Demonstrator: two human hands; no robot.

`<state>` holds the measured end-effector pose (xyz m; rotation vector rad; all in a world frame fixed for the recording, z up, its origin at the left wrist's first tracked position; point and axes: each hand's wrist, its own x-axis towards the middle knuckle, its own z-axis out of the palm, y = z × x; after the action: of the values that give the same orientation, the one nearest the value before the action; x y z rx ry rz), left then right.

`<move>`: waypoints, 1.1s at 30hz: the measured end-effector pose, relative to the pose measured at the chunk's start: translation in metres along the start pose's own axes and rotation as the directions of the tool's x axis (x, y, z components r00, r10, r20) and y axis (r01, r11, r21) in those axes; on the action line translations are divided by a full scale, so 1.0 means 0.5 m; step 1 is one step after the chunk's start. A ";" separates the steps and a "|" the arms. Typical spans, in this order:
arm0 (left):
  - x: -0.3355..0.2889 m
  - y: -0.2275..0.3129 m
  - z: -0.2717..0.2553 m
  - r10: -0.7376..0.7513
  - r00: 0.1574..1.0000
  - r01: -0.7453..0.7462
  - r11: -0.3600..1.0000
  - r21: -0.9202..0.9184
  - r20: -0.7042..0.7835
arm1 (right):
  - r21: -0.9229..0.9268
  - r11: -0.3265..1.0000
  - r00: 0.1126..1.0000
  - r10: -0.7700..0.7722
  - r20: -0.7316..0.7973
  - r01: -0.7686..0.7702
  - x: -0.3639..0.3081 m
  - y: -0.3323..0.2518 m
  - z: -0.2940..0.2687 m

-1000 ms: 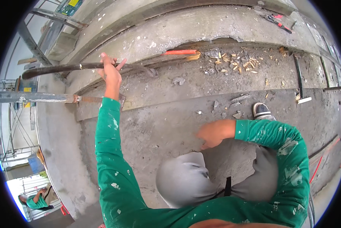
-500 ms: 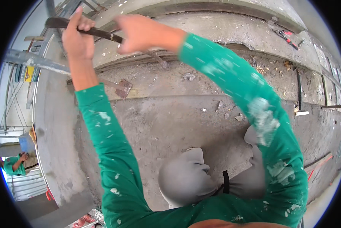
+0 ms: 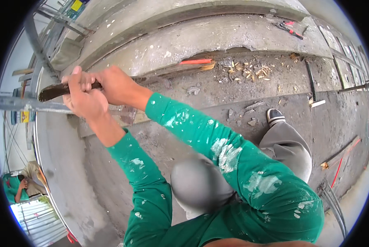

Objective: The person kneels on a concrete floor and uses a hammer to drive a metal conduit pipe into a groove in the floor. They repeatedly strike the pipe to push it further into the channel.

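Concrete steps (image 3: 242, 33); dark bar (image 3: 54, 92) within both hands (image 3: 87, 100), one end out leftward

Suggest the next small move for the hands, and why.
I'd probably check how the dark bar's far end sits before pressing: the left hand and right hand are both closed around it, but whether that end, near the splintered wood, is seated can't be told.

Metal pole (image 3: 40, 104) crowds the left hand (image 3: 87, 98) from the left. Passable over concrete step (image 3: 229, 88) beyond right sleeve (image 3: 201, 123); low wood chips (image 3: 250, 71) there.
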<state>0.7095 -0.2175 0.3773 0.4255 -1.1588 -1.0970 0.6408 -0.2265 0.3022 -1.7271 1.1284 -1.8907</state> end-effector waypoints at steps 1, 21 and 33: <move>0.012 -0.005 0.006 -0.003 1.000 0.003 0.999 -0.044 0.016 | -0.047 0.999 0.998 0.019 0.053 -0.017 0.013 0.007 -0.005; 0.198 -0.080 0.030 -0.132 0.986 0.127 0.990 0.058 0.102 | -0.340 0.937 0.989 -0.120 -0.090 0.083 0.143 0.112 0.015; 0.087 -0.072 0.083 -0.014 0.967 0.032 0.997 -0.066 0.256 | -0.247 0.961 0.971 -0.171 -0.168 0.127 0.061 0.069 -0.068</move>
<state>0.6557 -0.2611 0.3888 0.2479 -1.3392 -1.2350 0.5936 -0.2587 0.2992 -1.8337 1.3754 -2.1226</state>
